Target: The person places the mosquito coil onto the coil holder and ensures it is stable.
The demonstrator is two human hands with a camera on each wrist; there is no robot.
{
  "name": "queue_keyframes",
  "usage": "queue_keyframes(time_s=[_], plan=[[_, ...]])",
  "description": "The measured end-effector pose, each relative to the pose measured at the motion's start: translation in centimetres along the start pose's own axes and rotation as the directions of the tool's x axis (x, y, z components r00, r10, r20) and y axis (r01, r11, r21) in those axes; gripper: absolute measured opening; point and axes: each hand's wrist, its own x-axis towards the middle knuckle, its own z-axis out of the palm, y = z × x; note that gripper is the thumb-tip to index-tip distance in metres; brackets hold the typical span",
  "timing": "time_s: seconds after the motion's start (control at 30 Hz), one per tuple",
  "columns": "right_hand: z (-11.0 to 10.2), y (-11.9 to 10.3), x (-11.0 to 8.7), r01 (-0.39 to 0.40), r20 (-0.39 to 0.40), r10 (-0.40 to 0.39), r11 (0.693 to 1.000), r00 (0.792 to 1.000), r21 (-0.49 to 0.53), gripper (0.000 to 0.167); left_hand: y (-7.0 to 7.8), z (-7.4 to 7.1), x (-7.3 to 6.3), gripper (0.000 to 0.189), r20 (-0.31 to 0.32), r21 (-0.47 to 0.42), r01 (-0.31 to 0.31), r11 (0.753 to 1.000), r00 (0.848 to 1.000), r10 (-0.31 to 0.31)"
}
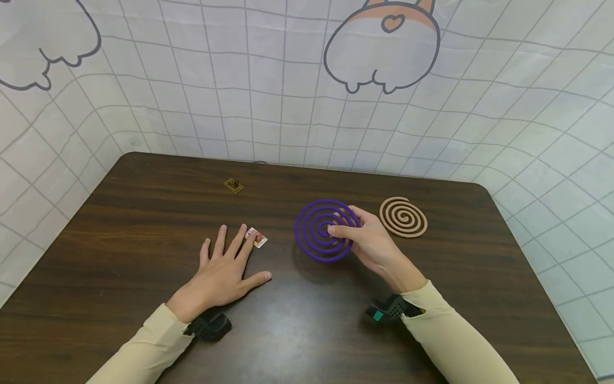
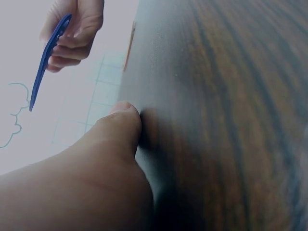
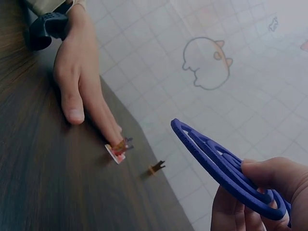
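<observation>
My right hand (image 1: 379, 245) holds a purple mosquito coil (image 1: 313, 248) raised over the table, thumb on its face near the centre and fingers behind. Seen from the right wrist, the purple coil (image 3: 207, 159) tilts with its edge toward the camera. My left hand (image 1: 218, 280) lies palm down with the fingers spread, the index fingertip on a small red-and-white picture card (image 1: 259, 239). The left thumb (image 2: 120, 122) stretches out along the tabletop in the left wrist view.
A brown mosquito coil (image 1: 403, 217) lies flat behind and right of my right hand. Toward the back left sits a small gold metal stand (image 1: 233, 185) with upright prongs. A gridded white curtain (image 1: 268, 96) hangs behind the dark wooden table (image 1: 120, 256).
</observation>
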Motion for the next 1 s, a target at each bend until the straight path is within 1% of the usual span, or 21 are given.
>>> queue_keyframes(time_s=[0.1, 0.3, 0.47, 0.6, 0.8, 1.0], plan=[[0.5, 0.0, 0.3, -0.006, -0.006, 0.006, 1.0, 1.0, -0.008, 0.035, 0.0, 0.0, 0.0, 0.1, -0.002, 0.001, -0.001, 1.0, 1.0, 0.001], [1.2, 0.1, 0.7, -0.024, -0.013, 0.024, 1.0, 1.0, 0.007, 0.04, 0.0, 0.0, 0.0, 0.1, 0.001, 0.004, 0.0, 1.0, 1.0, 0.0], [1.5, 0.1, 1.0, -0.035, -0.018, 0.036, 0.999, 0.999, 0.013, 0.034, 0.0, 0.0, 0.0, 0.1, 0.001, 0.008, 0.0, 1.0, 1.0, 0.0], [1.6, 0.3, 1.2, -0.042, -0.015, 0.042, 0.999, 0.999, 0.012, 0.033, -0.1, 0.1, 0.1, 0.1, -0.001, 0.015, 0.001, 1.0, 1.0, -0.001], [1.9, 0.5, 1.6, -0.035, 0.025, 0.034, 0.999, 0.999, 0.041, 0.035, -0.1, 0.2, 0.1, 0.099, -0.001, 0.016, 0.001, 1.0, 1.0, -0.001], [2.4, 0.9, 2.1, -0.052, 0.049, 0.048, 0.996, 0.998, 0.073, 0.031, 0.0, 0.2, 0.1, 0.1, 0.0, 0.027, 0.003, 1.0, 1.0, -0.003]])
